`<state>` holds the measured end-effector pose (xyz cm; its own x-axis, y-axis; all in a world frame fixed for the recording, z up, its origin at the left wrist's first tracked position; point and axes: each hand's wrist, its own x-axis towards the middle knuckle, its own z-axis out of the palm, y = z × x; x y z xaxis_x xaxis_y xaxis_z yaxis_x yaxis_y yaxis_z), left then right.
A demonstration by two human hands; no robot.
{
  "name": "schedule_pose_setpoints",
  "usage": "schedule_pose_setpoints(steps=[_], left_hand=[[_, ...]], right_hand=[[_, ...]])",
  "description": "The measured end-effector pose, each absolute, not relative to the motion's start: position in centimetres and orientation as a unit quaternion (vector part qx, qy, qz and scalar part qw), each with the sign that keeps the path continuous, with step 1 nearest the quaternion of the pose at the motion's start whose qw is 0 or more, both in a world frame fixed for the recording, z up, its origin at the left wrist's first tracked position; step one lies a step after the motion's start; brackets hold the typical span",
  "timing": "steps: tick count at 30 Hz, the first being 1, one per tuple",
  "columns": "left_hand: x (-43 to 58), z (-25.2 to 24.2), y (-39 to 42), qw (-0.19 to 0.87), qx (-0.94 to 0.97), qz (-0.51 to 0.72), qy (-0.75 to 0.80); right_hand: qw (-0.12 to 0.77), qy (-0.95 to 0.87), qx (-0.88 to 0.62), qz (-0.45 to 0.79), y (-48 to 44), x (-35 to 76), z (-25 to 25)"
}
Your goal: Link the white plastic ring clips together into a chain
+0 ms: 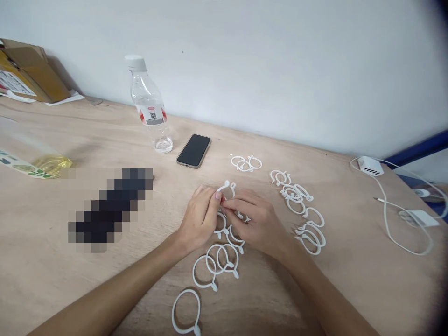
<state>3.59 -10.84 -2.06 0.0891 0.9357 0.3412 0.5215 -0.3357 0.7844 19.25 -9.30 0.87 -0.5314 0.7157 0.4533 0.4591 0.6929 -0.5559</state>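
white ring (226, 184) is pinched in the fingertip grip of left hand (201, 214) and right hand (255, 215), forearms (133, 282) slanting inward.

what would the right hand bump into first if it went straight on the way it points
Most likely the left hand, close ahead of the right hand; whether they touch is unclear.

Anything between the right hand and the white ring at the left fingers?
Nothing visible: the right hand is close beside the left hand at the white ring, exact contact hidden. Loose rings lie on the table below.
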Motion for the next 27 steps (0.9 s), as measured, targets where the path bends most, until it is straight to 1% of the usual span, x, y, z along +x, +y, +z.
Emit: schedule_pose_setpoints(steps=[4, 6, 9, 12, 15, 17, 23, 27], left_hand=[[3.7, -2.0, -11.0, 0.217, 0.721, 0.419, 0.507], [3.7, -1.9, -11.1, 0.204, 0.744, 0.410, 0.487], [3.7, -2.0, -11.1, 0.212, 0.742, 0.418, 0.479], [3.6, -2.2, -10.9, 0.295, 0.664, 0.447, 0.522], [3.4, -2.4, -10.7, 0.396, 0.592, 0.442, 0.545], [3.3, -2.5, -10.6, 0.431, 0.578, 0.436, 0.539], [3.5, -2.4, -10.8, 0.456, 0.582, 0.423, 0.524], [3.6, -2.0, -11.0, 0.419, 0.619, 0.408, 0.525]], right_hand=[[0.405, -0.719, -0.482, 0.295, -9.0, 19.2, 0.7], [0.400, -0.662, -0.520, 0.364, -8.7, 19.4, 0.8], [0.365, -0.616, -0.510, 0.477, -8.2, 19.8, 0.9], [0.349, -0.594, -0.466, 0.555, -8.0, 20.2, 1.1], [0.346, -0.599, -0.435, 0.577, -7.9, 20.3, 1.2], [0.358, -0.589, -0.430, 0.583, -8.0, 20.2, 1.1], [0.374, -0.548, -0.409, 0.627, -8.3, 19.8, 0.7], [0.386, -0.488, -0.421, 0.660, -8.3, 19.6, 0.4]])
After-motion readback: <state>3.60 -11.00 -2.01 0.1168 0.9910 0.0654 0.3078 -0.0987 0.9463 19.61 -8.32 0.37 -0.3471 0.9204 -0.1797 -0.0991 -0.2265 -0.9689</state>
